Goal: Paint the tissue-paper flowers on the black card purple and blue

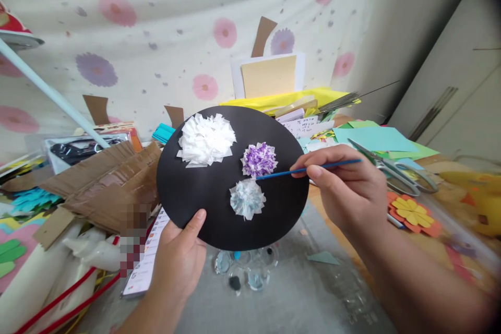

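My left hand (180,258) grips the lower left edge of a black paper disc (203,188) and holds it up, tilted toward me. Three tissue-paper flowers are stuck on the disc: a large white one (206,141), a purple and white one (259,160) and a pale blue-grey one (247,199). My right hand (346,193) pinches a thin blue brush (313,168). The brush tip rests at the upper right edge of the pale blue-grey flower, just below the purple one.
Scissors (395,167) and green paper sheets (376,138) lie right of my hand, with an orange and yellow paper flower (413,213). Torn cardboard (105,182) sits at left. A clear paint palette (246,266) lies under the disc. A flowered cloth (156,36) hangs behind.
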{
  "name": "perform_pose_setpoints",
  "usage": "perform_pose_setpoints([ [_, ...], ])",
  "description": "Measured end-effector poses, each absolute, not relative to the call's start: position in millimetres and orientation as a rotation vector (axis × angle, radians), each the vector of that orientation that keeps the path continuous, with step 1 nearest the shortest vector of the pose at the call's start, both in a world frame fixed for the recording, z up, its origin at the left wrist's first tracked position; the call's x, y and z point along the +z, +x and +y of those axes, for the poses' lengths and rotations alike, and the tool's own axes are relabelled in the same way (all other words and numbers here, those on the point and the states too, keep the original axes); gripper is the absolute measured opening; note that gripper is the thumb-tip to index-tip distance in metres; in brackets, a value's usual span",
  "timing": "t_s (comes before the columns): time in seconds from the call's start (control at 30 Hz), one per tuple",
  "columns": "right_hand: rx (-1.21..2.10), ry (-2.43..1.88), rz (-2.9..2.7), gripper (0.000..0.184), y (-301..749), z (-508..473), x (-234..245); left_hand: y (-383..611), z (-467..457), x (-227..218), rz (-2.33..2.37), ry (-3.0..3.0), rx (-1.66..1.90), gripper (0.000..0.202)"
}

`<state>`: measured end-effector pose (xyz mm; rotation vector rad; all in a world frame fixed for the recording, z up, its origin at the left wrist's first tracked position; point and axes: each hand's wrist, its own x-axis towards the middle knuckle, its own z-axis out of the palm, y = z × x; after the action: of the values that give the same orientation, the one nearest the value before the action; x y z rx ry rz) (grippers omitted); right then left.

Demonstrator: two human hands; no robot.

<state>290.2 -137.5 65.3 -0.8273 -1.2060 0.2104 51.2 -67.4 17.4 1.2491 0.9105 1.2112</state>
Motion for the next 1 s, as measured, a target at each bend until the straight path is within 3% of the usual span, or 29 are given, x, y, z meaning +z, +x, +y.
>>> perform_pose_setpoints([
  [0.57,0.276,-0.781,-1.167,0.01,294.5,-138.6,64.4,57.6,-67.2,18.6,0.772,0.897,1.333,0.064],
  [1.0,0.127,-0.855,-1.214,0.01,294.9,-138.8,62.6,55.5,-64.0,15.4,0.765,0.861,1.31,0.06],
])
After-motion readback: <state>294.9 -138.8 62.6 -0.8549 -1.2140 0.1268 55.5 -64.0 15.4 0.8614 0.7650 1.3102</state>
